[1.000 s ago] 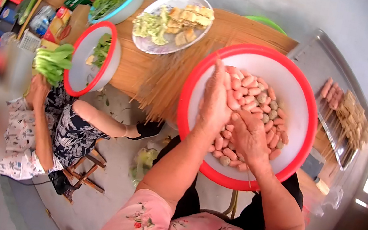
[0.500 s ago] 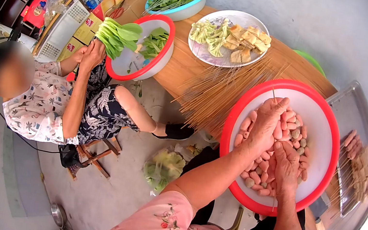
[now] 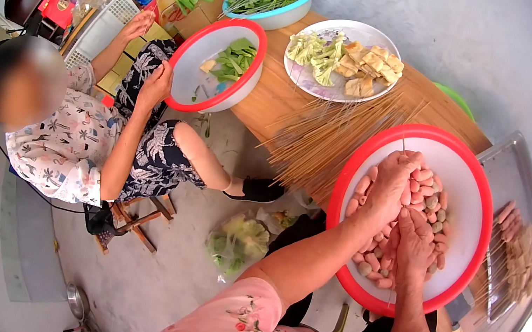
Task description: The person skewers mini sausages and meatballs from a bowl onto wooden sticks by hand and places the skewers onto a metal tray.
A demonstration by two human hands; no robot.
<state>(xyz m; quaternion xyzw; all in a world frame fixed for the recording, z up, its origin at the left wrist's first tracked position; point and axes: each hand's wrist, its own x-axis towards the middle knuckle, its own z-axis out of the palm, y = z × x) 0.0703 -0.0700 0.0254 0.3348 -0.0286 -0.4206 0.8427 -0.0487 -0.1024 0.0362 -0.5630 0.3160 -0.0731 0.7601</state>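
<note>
Small sausages (image 3: 373, 262) lie heaped in a red-rimmed bowl (image 3: 485, 219). Over them, the left hand (image 3: 393, 185) is closed around a thin stick (image 3: 403, 145), its tip poking out past the fingers. The right hand (image 3: 414, 243) curls just beside it, its grip hidden. Loose sticks (image 3: 331, 142) and a plate (image 3: 329, 92) lie on the worktop (image 3: 275, 96) nearby.
</note>
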